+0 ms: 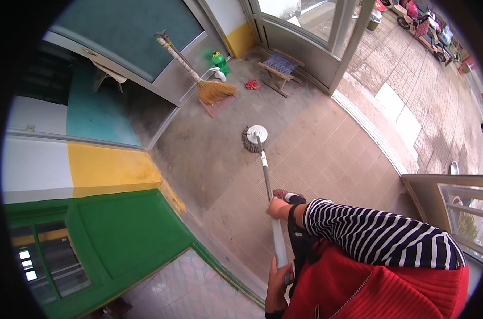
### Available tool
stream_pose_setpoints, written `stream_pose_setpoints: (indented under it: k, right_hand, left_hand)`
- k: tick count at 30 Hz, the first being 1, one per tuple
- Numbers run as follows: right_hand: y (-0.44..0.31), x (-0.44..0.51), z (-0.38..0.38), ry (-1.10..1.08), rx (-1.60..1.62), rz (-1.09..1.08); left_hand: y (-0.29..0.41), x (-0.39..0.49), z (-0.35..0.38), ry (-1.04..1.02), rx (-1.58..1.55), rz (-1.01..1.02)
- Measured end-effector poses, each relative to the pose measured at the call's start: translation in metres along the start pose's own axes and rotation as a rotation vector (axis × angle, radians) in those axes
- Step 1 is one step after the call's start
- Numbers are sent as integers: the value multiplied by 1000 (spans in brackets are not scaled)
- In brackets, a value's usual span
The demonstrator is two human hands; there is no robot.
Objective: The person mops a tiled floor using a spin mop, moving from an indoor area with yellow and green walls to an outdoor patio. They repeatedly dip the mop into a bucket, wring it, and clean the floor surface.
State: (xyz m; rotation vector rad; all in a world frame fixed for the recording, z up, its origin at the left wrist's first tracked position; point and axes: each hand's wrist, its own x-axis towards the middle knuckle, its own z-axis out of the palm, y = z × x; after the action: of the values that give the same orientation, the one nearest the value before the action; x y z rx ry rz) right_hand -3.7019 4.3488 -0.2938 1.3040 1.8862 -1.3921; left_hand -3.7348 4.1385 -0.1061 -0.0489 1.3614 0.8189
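A mop with a round white head [257, 134] and a dark string fringe rests on the floor where grey concrete meets tiles. Its pole [268, 179] runs down the view towards my body. Around the middle of the pole my right hand [278, 208] is closed, below a black-and-white striped sleeve. My left hand [279, 275] holds the thicker, pale end of the pole, in front of my red jacket; some of its fingers are hidden. One of my feet, in a reddish shoe [280, 194], shows just beyond my right hand.
A straw broom [215, 92] stands in a dustpan [214, 109] by the door, near a white spray bottle [218, 75] and a green bottle [220, 63]. Red footwear [252, 84] lies beside a small folding stool [283, 65]. A door track [369, 133] borders the paving; a green cabinet [133, 231] stands left.
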Motion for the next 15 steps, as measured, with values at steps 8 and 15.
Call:
stream_pose_setpoints:
  k: [8,15]
  right_hand:
    - [-50,124,-148,104,413,377]
    - [-112,116,-120,-68,426,326]
  left_hand:
    - [166,128,-19,-148,14,10]
    - [225,63,-52,144,143,-144]
